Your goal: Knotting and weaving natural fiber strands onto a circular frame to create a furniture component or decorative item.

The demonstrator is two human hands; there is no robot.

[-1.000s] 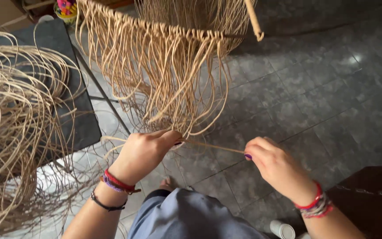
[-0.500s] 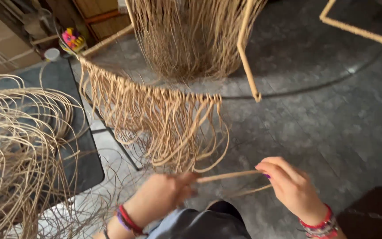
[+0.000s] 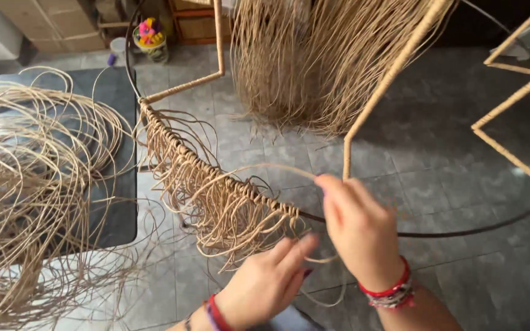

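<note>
A dark metal hoop curves across the view, its left stretch wrapped in tan cane strands that hang down as a loose fringe. My right hand is raised at the end of the wrapped stretch, fingers pinched on a single cane strand that loops up and left over the hoop. My left hand is lower, below the hoop, its fingers extended and touching the hanging strands near the last knot. Both wrists wear red bracelets.
A big tangled pile of loose cane lies on a dark table at left. A thick cane bundle hangs from a cane-wrapped frame behind. Another wrapped frame stands right. The floor is grey tile. Small containers sit far back.
The view has tilted up and closer to the hoop. My right hand has risen from pulling a strand sideways to holding it looped over the hoop; my left hand has opened below it.
</note>
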